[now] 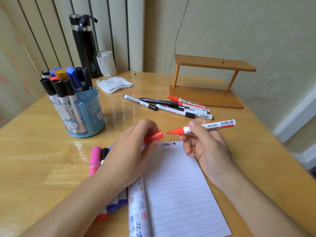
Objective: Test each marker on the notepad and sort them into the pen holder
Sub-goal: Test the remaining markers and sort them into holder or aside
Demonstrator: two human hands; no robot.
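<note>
My right hand grips an uncapped red whiteboard marker, tip pointing left above the notepad's top edge. My left hand pinches its red cap, a short gap from the tip. The lined notepad lies open below both hands, with small red and black test marks along its top. The blue pen holder stands at the left, full of several markers. Several untested markers lie in a loose pile behind my hands. More markers lie under my left forearm, partly hidden.
A wooden two-tier stand sits at the back right. A black flask, a white paper roll and a crumpled tissue are at the back. The table edge drops off at the right.
</note>
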